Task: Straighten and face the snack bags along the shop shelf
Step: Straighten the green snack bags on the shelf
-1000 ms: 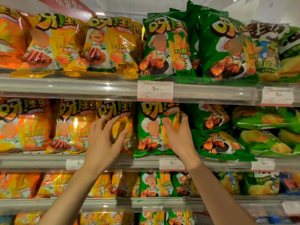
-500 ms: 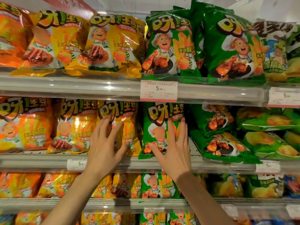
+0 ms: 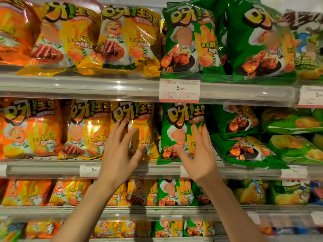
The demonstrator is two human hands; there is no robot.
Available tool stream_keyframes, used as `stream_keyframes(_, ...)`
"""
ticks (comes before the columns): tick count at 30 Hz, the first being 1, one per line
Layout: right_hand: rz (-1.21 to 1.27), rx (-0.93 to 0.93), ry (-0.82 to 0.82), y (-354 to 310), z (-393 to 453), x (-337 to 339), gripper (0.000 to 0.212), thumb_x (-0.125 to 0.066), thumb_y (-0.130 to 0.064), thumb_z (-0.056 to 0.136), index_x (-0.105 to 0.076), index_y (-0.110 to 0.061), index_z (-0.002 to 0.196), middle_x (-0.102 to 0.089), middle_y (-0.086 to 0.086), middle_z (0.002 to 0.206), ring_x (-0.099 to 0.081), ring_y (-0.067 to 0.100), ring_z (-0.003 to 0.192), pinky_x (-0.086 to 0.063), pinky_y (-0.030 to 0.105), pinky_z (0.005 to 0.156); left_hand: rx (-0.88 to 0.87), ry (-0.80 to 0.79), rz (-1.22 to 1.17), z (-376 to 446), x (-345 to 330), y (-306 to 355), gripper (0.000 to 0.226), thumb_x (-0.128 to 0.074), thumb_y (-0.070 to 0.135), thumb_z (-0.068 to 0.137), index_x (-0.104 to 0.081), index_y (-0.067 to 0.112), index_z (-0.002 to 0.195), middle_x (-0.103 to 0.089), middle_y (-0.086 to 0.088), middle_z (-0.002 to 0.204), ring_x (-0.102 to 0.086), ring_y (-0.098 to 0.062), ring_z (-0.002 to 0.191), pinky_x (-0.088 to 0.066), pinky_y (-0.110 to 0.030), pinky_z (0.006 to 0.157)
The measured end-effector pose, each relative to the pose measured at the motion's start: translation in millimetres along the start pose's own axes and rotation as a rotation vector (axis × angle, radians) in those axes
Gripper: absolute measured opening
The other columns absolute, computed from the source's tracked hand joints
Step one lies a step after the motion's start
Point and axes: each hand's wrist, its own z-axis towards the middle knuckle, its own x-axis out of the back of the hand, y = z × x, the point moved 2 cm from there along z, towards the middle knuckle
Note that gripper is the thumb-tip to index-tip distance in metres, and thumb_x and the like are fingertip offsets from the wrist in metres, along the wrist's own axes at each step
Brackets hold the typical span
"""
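Note:
On the middle shelf (image 3: 52, 169) a yellow snack bag (image 3: 139, 123) stands upright beside a green snack bag (image 3: 181, 123). My left hand (image 3: 118, 154) lies flat against the front of the yellow bag with its fingers spread and straight. My right hand (image 3: 199, 156) is spread in front of the green bag, fingertips at its right edge, thumb across its lower front. Neither hand grips anything. To the right of the green bag, two more green bags (image 3: 244, 149) lie tilted and slumped on that shelf.
Orange and yellow bags (image 3: 31, 130) fill the left of the middle shelf. The top shelf carries yellow bags (image 3: 129, 37) and green bags (image 3: 192, 41) above a price tag (image 3: 179, 90). Lower shelves hold smaller bags (image 3: 174, 192). Other green packs (image 3: 293, 147) lie flat at far right.
Both hands have opened flat in front of the two bags; the right hand slid from the green bag's front toward its right edge. The view has shifted slightly closer.

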Motion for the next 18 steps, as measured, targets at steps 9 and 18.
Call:
stream_keyframes(9, 0.200, -0.243, -0.027, 22, -54, 36, 0.040, -0.061, -0.039, 0.095, -0.055, -0.030, 0.134, -0.063, -0.019, 0.123, -0.059, -0.007, 0.112, -0.050, 0.019, 0.095, 0.053, -0.025, -0.274, -31, 0, 29, 0.036, -0.059, 0.037, 0.095, -0.063, 0.020, 0.127, -0.063, 0.010, 0.118, -0.055, -0.011, 0.113, -0.046, -0.031, 0.095)
stream_keyframes(18, 0.241, -0.312, 0.042, 76, -95, 87, 0.013, -0.060, -0.028, 0.095, -0.069, -0.030, 0.105, -0.075, -0.016, 0.086, -0.070, 0.002, 0.082, -0.054, 0.017, 0.072, 0.398, -0.117, -0.625, -72, -45, 71, 0.029, -0.064, 0.032, 0.097, -0.058, 0.041, 0.124, -0.068, 0.029, 0.103, -0.065, 0.003, 0.097, -0.049, -0.010, 0.075)
